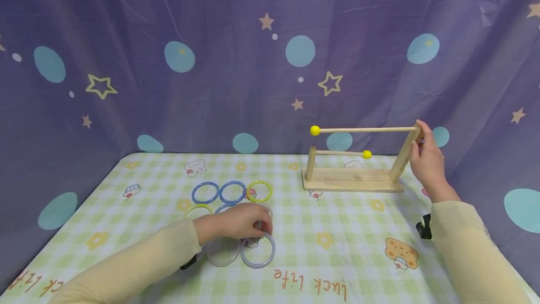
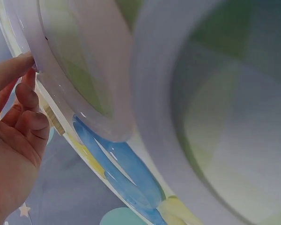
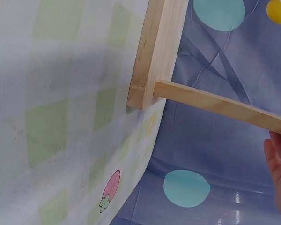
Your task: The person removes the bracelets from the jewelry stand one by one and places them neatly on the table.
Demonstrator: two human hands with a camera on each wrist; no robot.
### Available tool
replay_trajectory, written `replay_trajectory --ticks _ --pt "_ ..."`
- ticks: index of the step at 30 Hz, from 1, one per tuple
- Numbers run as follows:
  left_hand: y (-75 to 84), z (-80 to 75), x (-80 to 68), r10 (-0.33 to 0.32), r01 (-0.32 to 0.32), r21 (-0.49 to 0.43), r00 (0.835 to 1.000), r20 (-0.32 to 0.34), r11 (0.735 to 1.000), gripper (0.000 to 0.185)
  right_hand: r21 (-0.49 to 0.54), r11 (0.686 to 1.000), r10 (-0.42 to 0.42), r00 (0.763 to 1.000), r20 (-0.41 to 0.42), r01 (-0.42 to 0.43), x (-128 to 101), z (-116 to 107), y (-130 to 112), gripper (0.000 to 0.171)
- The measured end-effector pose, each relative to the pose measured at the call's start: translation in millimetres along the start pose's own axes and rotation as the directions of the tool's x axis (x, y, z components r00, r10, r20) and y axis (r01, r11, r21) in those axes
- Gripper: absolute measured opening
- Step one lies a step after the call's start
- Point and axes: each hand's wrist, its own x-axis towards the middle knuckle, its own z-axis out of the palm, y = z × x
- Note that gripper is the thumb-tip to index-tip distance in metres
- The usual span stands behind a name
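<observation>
My left hand (image 1: 240, 221) reaches over several rings on the table and pinches the edge of a pale purple ring (image 1: 258, 266) with its fingertips. Beside that ring lies a clear, pinkish one (image 1: 221, 265). Behind the hand are blue rings (image 1: 205, 203) and yellow rings (image 1: 259, 201); the hand and sleeve partly cover some. At the right, my right hand (image 1: 430, 165) grips the top of the tall post (image 1: 405, 156) of a wooden stand (image 1: 350, 183). Two rods run sideways from its posts, each tipped with a yellow ball (image 1: 315, 130). The right wrist view shows fingers (image 3: 274, 157) against the post.
A green-and-white checked cloth (image 1: 329, 219) with printed flowers and cartoon figures covers the table. Behind and at both sides hangs a purple curtain (image 1: 228, 83) with stars and dots. Black straps (image 1: 424, 226) show near both wrists.
</observation>
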Motion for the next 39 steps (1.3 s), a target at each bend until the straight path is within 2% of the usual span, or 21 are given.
replay_trajectory --ticks 12,26,32,39 --pt "-3.3 1.7 -2.4 -0.028 0.028 -0.009 0.999 -0.023 1.0 0.016 0.007 1.0 -0.015 1.0 0.01 0.015 -1 4 -1 0.056" --pt "-7.1 -12.3 -13.6 -0.054 0.042 -0.133 0.994 -0.091 0.99 0.012 0.02 0.998 -0.056 0.993 0.105 0.054 11 3 -3 0.055" --pt "-7.8 -23.2 -17.9 -0.052 0.033 -0.141 0.989 -0.137 0.989 0.014 -0.014 0.997 -0.074 0.981 0.18 0.077 12 -10 3 0.058" --pt "-12.0 -38.2 -29.2 -0.085 0.045 -0.191 0.975 -0.207 0.981 0.014 0.007 1.0 -0.025 0.972 0.233 0.024 11 -35 6 0.07"
